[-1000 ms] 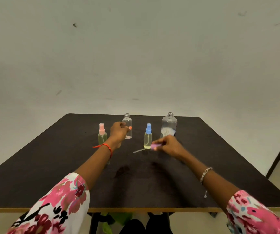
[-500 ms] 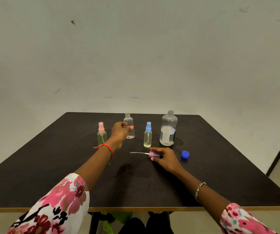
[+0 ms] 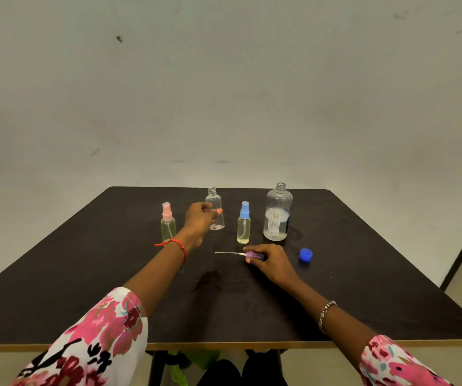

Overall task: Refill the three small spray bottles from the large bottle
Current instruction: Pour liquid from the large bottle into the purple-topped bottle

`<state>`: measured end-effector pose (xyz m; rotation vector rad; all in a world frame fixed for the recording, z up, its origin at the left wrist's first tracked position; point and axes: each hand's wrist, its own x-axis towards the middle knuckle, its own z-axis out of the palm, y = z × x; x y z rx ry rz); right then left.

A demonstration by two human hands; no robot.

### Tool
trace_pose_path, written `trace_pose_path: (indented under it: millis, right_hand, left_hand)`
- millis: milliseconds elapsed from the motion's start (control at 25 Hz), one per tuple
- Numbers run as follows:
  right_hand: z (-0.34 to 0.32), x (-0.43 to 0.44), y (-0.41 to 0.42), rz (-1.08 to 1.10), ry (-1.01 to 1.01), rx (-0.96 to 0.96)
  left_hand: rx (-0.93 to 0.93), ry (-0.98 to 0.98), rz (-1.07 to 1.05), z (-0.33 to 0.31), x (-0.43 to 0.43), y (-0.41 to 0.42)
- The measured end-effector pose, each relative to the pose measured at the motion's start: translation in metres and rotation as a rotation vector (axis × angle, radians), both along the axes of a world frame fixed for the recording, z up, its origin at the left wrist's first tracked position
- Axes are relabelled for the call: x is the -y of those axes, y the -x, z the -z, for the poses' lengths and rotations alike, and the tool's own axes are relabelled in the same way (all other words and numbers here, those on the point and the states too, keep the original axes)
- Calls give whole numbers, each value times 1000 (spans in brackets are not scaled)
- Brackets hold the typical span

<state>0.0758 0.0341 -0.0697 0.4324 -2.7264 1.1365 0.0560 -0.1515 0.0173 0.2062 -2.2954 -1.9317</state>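
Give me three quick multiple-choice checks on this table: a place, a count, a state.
1. Where is the blue cap? A: on the table, right of the right hand. B: on a bottle. C: on the floor.
2. How many small bottles wear sprayers? A: one. B: three. C: two.
3. The large bottle is: A: capped. B: open, upright. C: tipped over.
Answers: 1 A, it lies beside that hand; 2 C, the pink-topped bottle and the blue-topped bottle only; 3 B, bare threaded neck, standing.

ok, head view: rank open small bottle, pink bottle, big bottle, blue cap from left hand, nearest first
1. Open small bottle: held by the left hand.
2. Pink bottle: just left of it.
3. Big bottle: back right.
4. Blue cap: front right.
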Motion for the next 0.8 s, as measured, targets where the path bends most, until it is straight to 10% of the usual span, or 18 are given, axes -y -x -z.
trace_pose_path:
  millis: [600,800]
  right_hand:
    - [-37,-8,20,392,387,-271]
    - [-60,-19,49,507,459,-84]
  left_hand:
    - [-4,-8,24,2,-2,0]
    - [-20,-29,33,2,-2,-1]
